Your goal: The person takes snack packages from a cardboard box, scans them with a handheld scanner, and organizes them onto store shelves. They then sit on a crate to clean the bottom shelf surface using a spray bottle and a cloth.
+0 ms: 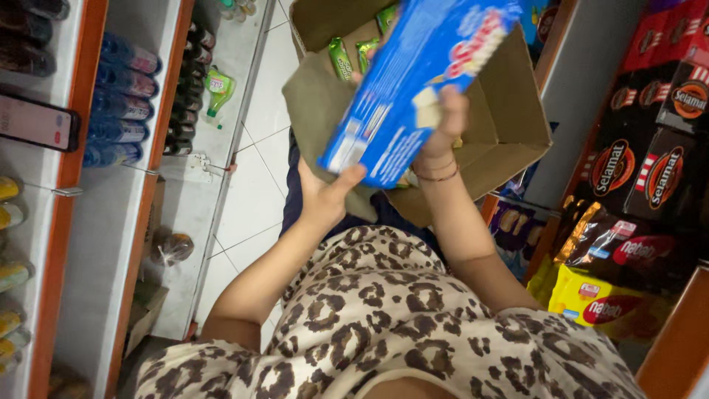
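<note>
I hold a long blue snack box (417,81) tilted up in front of me with both hands. My left hand (329,193) supports its lower end from underneath. My right hand (443,125) grips its right edge, thumb on the face, with thin bracelets on the wrist. Right behind the blue box sits an open brown cardboard carton (509,118) holding green snack packets (341,58). My leopard-print top fills the bottom of the view.
White shelves with orange edges (74,148) on the left carry rows of bottles (118,103) and a dark phone (37,122). Right-hand shelves hold black, red and yellow biscuit packs (628,258). A white tiled floor strip (251,185) runs between.
</note>
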